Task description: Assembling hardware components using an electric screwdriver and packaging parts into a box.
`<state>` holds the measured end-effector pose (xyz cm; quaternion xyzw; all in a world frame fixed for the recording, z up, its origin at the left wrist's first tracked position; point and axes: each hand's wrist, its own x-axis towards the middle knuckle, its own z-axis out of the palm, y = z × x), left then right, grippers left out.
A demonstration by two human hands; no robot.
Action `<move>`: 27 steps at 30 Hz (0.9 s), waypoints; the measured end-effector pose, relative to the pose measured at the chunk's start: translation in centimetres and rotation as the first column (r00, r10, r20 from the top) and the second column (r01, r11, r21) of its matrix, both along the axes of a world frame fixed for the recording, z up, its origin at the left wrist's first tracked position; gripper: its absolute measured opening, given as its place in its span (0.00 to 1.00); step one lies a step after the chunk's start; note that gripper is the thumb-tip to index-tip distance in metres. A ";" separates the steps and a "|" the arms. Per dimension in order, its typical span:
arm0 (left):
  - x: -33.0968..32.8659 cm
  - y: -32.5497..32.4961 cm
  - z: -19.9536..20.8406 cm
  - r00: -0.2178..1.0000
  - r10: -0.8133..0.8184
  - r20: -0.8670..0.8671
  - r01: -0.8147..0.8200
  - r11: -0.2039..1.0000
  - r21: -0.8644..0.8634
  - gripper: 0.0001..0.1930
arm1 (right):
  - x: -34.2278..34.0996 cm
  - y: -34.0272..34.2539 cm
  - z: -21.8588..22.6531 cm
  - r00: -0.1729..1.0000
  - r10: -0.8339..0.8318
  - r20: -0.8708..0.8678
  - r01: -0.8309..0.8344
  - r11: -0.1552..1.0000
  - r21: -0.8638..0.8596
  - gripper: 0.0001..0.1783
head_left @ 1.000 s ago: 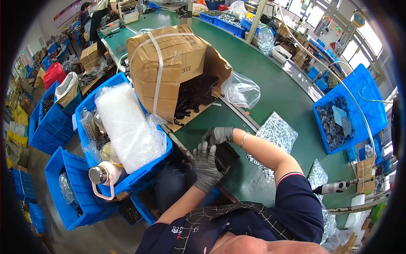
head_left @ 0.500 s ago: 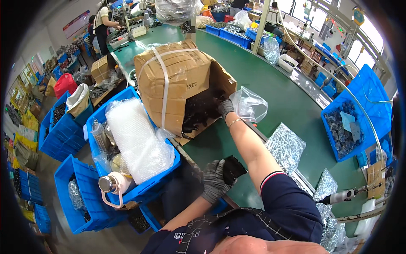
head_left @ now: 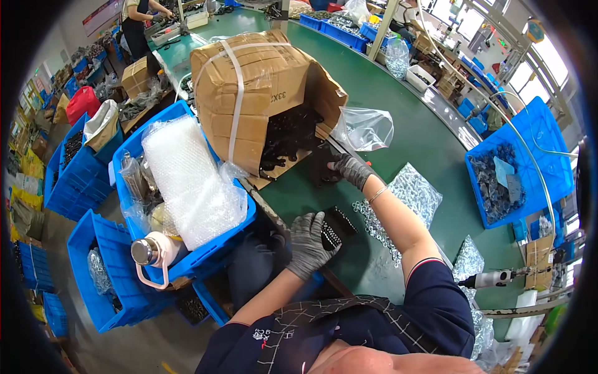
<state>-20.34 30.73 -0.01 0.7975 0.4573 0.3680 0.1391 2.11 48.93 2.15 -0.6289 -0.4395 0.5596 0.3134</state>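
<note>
A torn cardboard box lies on its side on the green table, its open side facing right and toward me. Inside it is a heap of black parts whose kind I cannot make out. My right hand, in a grey glove, is just outside the opening, its fingers closed on some dark parts, blurred. Nearer to me, my gloved left hand curls around a tight row of black parts with shiny ends, at the table edge. Small loose metal rings lie beside my right forearm.
A clear plastic bag lies right of the box, and a bag of small metal parts beyond my right forearm. At left, a blue crate holds bubble wrap and a bottle. Another blue crate stands right.
My right hand has come out of the box toward me with dark parts in it. The left hand stays around its row, now turned to show shiny ends. Loose metal rings have come into view.
</note>
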 end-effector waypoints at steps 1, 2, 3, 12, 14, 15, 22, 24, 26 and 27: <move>0.0 -0.1 0.1 1.000 -0.002 0.000 0.002 1.000 0.000 0.50 | 0.3 0.1 0.1 0.992 0.112 0.052 -0.114 0.993 0.023 0.17; 0.0 -0.2 0.4 1.000 -0.002 -0.006 0.002 1.000 0.013 0.49 | 0.5 0.1 0.2 0.969 0.221 0.107 -0.226 0.973 0.040 0.19; -0.1 -0.4 0.7 1.000 0.003 -0.014 -0.002 1.000 0.024 0.48 | 0.3 -0.2 0.4 0.969 0.223 0.106 -0.228 0.973 0.039 0.19; 0.1 -0.5 0.7 1.000 0.009 -0.027 -0.009 0.999 0.034 0.47 | -1.7 -1.7 2.9 0.746 0.207 0.633 -0.382 0.911 0.152 0.14; -0.1 -0.2 0.6 1.000 -0.004 -0.013 0.005 0.999 0.039 0.48 | -1.9 -2.3 3.9 0.800 0.167 0.576 -0.333 0.922 0.196 0.15; -0.1 -0.1 0.5 1.000 -0.017 0.002 0.017 0.999 0.041 0.48 | -2.0 -2.7 4.5 0.799 0.167 0.577 -0.333 0.923 0.194 0.15; -0.6 -0.3 2.3 0.999 0.007 -0.040 -0.006 0.999 0.040 0.51 | -6.3 -7.1 10.0 0.262 0.374 0.890 -0.865 0.500 0.045 0.14; -0.9 -0.6 4.1 0.974 0.078 -0.213 -0.066 0.996 0.059 0.53 | -6.5 -7.7 12.0 0.350 0.511 0.785 -0.857 0.513 0.049 0.15; -1.1 -0.3 3.2 0.981 0.024 -0.191 -0.018 0.999 0.030 0.53 | -6.7 -7.7 13.2 0.486 0.724 0.489 -0.845 0.532 0.053 0.17; -1.3 -0.1 2.4 0.985 -0.029 -0.169 0.030 1.000 0.002 0.54 | -6.7 -6.3 12.0 0.484 0.726 0.489 -0.847 0.528 0.054 0.17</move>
